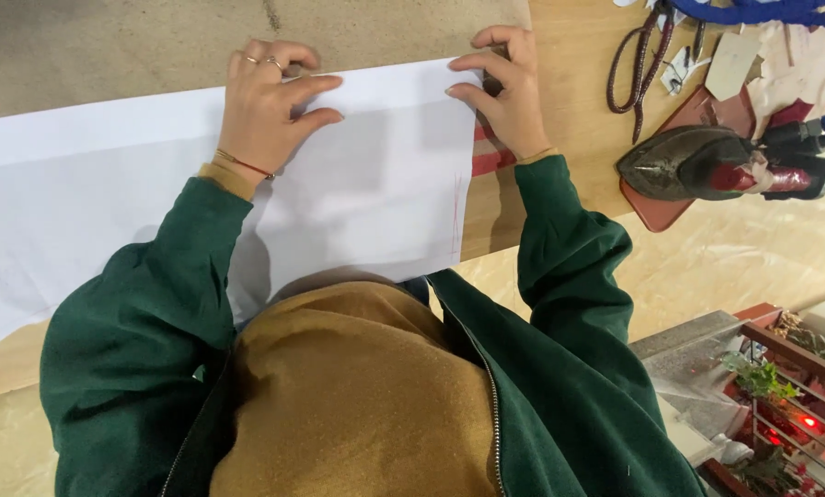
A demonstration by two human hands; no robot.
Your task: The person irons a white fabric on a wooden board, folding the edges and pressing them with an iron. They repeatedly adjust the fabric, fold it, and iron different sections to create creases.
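- The left hand lies palm-down on the large white sheet of fabric, near its far edge, with the fingers stretched toward the right and two rings on them; its grip is open, pressing flat and clasping nothing.
- A thin red band circles the left wrist, and the dark green sleeve bends at the elbow, running back toward the body.
- The right hand sits at the far right corner of the white fabric, fingers curled and pointing left, fingertips resting on the fabric's edge; whether this grip pinches the edge or only presses on it cannot be told.
- The white fabric is spread across the pale wooden table, reaching from the left edge of the view to a straight right edge with a faint red line drawn along it.
- A red-and-white striped strip shows just beside that right edge, under the right wrist.
- Farther right on the table stand a dark metal flat iron on a reddish-brown mat, and dark long-handled scissors, well apart from both hands.
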